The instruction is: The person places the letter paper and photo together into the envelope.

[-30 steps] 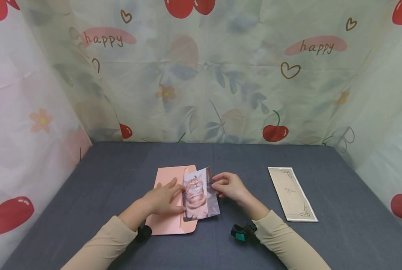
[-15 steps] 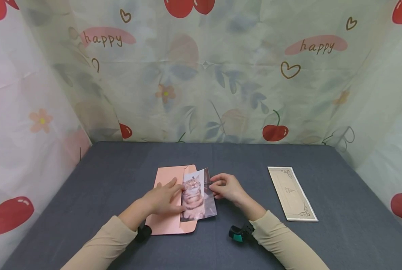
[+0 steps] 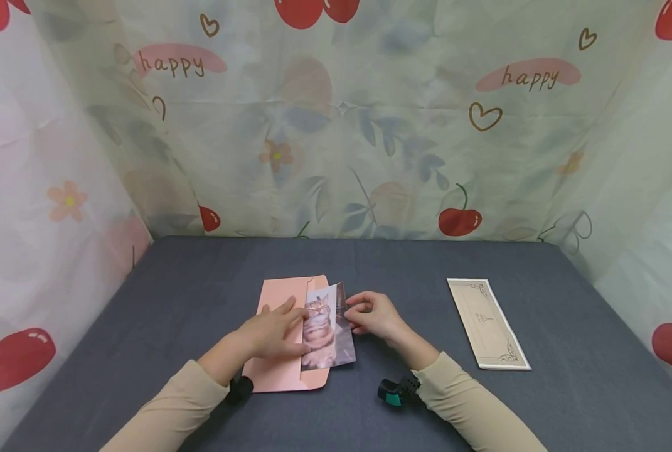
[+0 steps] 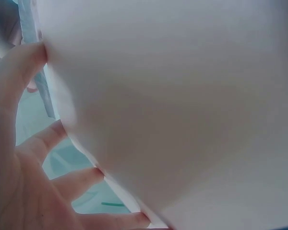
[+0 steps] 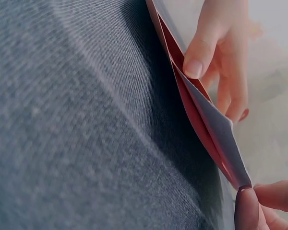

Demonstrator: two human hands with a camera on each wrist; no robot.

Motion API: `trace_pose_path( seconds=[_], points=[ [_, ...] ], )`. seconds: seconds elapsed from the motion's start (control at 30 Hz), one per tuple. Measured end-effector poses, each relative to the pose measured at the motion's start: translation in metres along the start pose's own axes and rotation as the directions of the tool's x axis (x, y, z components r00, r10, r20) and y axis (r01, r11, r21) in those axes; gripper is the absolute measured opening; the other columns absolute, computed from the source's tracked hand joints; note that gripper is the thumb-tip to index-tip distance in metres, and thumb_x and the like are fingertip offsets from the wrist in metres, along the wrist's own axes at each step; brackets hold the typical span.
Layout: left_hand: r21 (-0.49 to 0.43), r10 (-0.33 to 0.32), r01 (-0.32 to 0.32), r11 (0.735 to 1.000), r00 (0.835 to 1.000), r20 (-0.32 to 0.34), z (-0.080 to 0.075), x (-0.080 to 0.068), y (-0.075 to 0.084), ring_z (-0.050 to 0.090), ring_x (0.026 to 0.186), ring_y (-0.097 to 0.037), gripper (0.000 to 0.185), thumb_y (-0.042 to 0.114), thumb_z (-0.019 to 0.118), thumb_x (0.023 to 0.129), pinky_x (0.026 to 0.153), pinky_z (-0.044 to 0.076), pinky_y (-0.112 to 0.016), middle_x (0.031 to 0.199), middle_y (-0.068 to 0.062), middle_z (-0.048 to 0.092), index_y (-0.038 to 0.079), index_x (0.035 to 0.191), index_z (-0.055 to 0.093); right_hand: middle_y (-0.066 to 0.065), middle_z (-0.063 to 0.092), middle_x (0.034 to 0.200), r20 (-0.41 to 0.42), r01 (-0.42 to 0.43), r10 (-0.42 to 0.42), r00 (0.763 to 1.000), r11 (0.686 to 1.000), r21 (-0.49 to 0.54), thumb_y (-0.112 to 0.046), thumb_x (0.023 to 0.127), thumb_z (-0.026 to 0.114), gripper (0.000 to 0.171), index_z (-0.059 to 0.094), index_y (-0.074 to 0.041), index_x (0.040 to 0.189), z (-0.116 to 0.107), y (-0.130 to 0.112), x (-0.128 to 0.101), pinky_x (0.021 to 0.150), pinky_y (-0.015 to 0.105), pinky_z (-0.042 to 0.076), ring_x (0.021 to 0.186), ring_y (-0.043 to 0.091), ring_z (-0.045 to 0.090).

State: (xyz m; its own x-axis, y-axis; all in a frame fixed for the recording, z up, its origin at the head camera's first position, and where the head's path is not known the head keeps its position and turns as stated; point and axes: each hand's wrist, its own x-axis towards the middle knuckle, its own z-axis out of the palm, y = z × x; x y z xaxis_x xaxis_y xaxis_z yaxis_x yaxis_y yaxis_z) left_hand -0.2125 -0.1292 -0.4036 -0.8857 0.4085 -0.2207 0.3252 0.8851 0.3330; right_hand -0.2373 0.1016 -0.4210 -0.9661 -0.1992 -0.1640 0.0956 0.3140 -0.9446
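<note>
A pink envelope lies flat on the dark table with its flap side to the right. My left hand rests on it with spread fingers, the fingertips near the opening's edge. A cat photo card stands partly inside the envelope, its right portion sticking out over the flap. At the card's right edge, my right hand pinches it between thumb and fingers. From the right wrist, the card shows as a tilted sheet between the parted walls of the envelope. The card's left end is hidden.
A beige paper with an ornamental border lies at the table's right side. The dark cloth-covered table meets a printed curtain at the back. A black wrist device sits below my right wrist.
My right hand has moved a little left, and the photo card has slid left with it, farther into the envelope. My left hand and the envelope have stayed in place.
</note>
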Motion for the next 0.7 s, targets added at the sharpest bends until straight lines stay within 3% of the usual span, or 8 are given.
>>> trace_pose_path(
  seconds=[0.7],
  points=[
    [-0.002,-0.011,0.011,1.000,1.000,0.000,0.0005,0.0009,0.0000,0.034,0.135,-0.043,0.069,0.055,0.062,0.080,0.111,0.022,-0.060,0.154,-0.016,0.023,0.023,0.138,0.044,0.017,0.068,0.090,0.055,0.027,-0.028,0.998,1.000,0.011,-0.001,0.085,0.063,0.030,0.059,0.008,0.113,0.0083,0.0027,0.0027,0.060,0.028,0.057,0.063,0.008,0.062]
  ],
)
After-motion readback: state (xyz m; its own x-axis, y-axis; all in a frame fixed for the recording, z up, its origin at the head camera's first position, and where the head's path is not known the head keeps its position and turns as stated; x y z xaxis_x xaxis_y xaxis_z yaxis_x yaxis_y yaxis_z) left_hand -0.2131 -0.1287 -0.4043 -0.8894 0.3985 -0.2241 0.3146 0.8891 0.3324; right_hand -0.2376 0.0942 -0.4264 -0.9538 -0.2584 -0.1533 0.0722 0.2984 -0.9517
